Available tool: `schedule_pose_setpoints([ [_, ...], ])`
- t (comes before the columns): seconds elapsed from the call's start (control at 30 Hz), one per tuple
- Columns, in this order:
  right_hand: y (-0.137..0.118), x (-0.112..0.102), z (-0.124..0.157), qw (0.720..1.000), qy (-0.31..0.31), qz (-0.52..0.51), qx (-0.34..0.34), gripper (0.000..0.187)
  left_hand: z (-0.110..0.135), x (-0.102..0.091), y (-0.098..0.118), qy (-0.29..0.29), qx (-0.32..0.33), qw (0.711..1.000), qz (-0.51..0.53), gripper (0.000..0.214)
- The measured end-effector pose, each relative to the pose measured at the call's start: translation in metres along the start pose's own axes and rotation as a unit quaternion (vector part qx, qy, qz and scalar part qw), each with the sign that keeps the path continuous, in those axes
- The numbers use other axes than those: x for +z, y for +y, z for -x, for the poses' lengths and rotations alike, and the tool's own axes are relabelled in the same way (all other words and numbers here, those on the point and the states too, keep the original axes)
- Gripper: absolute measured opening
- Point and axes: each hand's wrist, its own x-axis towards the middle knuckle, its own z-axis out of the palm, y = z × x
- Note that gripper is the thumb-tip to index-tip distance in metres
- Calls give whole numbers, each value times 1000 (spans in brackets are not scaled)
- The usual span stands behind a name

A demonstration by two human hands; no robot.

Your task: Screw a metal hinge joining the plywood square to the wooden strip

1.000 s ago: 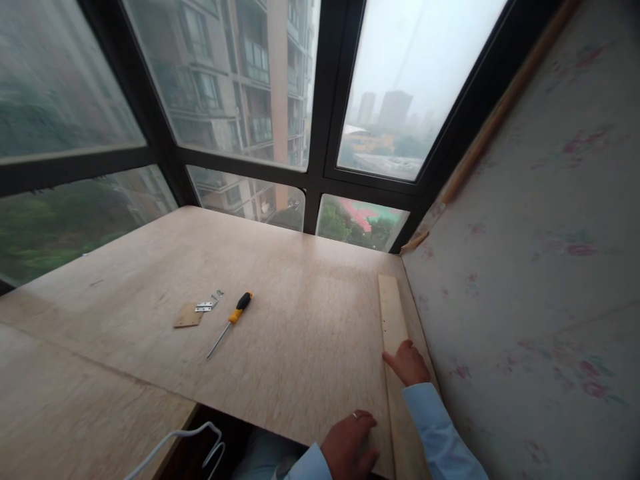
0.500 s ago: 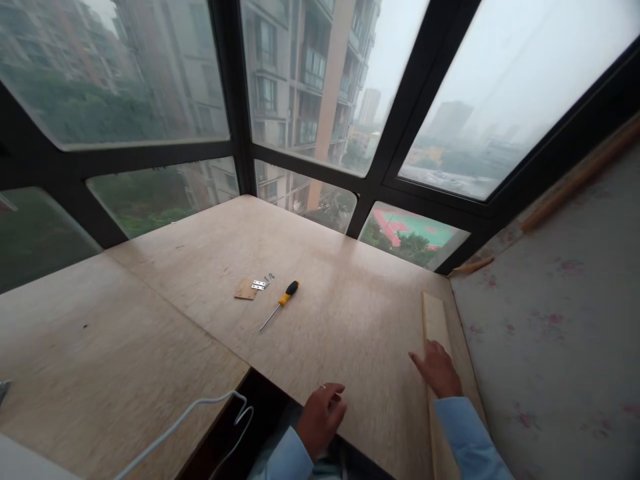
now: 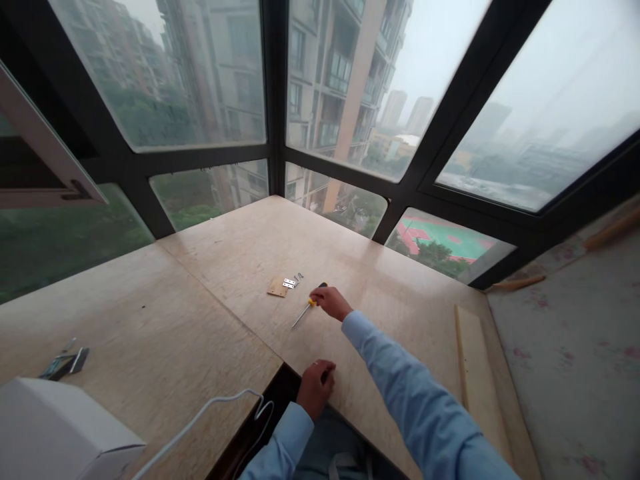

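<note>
My right hand (image 3: 332, 301) reaches across the wooden tabletop, its fingers closed around the handle of a yellow-and-black screwdriver (image 3: 302, 315). The screwdriver's metal shaft points toward the near left, and most of its handle is under my fingers. Just left of it, a small square wooden piece (image 3: 277, 287) lies flat with a silver hinge (image 3: 289, 283) over its corner. Several small screws (image 3: 299, 278) are beside the hinge. My left hand (image 3: 315, 388) rests near the table's front edge, fingers loosely curled and a little apart from the thumb, with no object visible in it.
A long pale wooden board (image 3: 477, 373) lies along the right side by the flowered wall (image 3: 575, 373). A white cable (image 3: 215, 400) crosses the near left. A white box (image 3: 65, 427) and a dark metal item (image 3: 65, 363) sit at far left. Windows border the tabletop (image 3: 225, 280).
My right hand has left the long board and moved left to the screwdriver, taking hold of its handle. My left hand stays near the edge, more curled. The view has shifted left.
</note>
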Motion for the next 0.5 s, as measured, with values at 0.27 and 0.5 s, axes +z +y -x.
schedule_pose_setpoints([
  [0.27,-30,39,-89,990,-62,114,-49,31,3,14,-7,78,56,993,-66,20],
  [0.5,-17,52,-108,973,-93,209,-22,33,5,17,-7,87,67,990,-83,22],
])
